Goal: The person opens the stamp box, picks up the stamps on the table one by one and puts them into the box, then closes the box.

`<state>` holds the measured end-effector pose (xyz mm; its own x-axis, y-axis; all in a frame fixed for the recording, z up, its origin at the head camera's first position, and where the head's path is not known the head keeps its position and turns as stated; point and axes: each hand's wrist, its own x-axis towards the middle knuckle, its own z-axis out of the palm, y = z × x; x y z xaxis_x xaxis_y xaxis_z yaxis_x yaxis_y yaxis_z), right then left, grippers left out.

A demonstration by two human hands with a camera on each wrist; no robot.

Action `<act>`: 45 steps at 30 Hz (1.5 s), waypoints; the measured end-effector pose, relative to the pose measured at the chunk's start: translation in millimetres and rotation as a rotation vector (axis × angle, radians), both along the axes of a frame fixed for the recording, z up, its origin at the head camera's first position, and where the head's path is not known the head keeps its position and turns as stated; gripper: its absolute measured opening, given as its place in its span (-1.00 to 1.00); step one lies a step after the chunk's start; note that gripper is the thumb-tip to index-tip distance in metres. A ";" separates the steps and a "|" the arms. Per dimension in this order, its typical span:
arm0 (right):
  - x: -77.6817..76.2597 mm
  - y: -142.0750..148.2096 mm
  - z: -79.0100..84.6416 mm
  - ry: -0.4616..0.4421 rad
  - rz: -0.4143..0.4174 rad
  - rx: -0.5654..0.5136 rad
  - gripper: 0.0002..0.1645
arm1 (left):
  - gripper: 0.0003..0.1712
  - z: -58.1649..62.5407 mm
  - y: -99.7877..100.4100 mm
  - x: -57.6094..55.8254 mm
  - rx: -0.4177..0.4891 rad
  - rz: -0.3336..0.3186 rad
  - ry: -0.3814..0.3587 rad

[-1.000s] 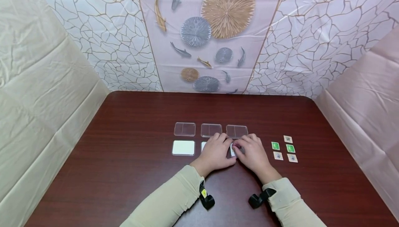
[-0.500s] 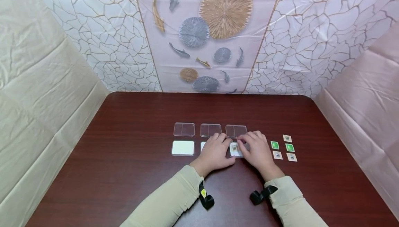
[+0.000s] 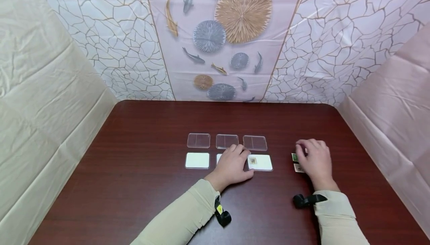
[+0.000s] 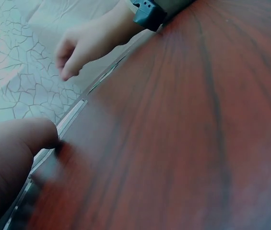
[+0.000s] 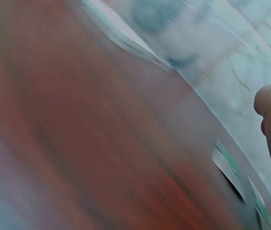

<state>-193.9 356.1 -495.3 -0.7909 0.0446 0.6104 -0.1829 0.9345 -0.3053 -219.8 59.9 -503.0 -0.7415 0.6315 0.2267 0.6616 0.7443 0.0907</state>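
My left hand [image 3: 232,164] lies over a middle flat case with a white insert, mostly covering it. Its thumb and fingers hold the left end of the right flat case [image 3: 263,163], whose white insert bears a small tan square with a dark animal-like picture [image 3: 253,161]. In the left wrist view the left thumb [image 4: 34,136] meets a case edge. My right hand [image 3: 315,163] hovers over several small stamp-like picture squares [image 3: 298,168], with thumb and fingers bent and apart. It hides most of them; nothing shows between its fingers. A third white-filled case [image 3: 197,160] lies at left.
Three clear lids, left [image 3: 198,140], middle [image 3: 227,140] and right [image 3: 255,143], lie in a row behind the cases. All rest on a dark wooden table [image 3: 151,192]. A patterned cloth [image 3: 124,43] hangs behind its far edge.
My right hand has left the right case and moved right to the picture squares, uncovering the tan square on the white insert. My left hand has kept its place.
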 end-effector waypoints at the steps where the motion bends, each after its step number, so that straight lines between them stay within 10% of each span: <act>1: 2.0 6.9 -0.1 -0.030 -0.028 -0.009 -0.83 | -0.28 0.0 0.0 0.1 -0.001 0.002 0.000; 15: 11.5 43.9 -7.6 -0.353 -0.171 -0.075 -0.57 | -0.28 -4.3 0.8 -0.2 0.006 0.007 0.002; 45: 2.5 40.3 -7.2 -0.388 -0.241 -0.157 -0.57 | -0.30 -3.3 0.3 -1.4 0.018 0.006 0.015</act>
<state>-191.4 396.4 -502.5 -0.9149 0.3223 0.2432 0.1884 0.8735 -0.4489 -221.2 60.2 -506.4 -0.7413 0.6230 0.2497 0.6589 0.7463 0.0943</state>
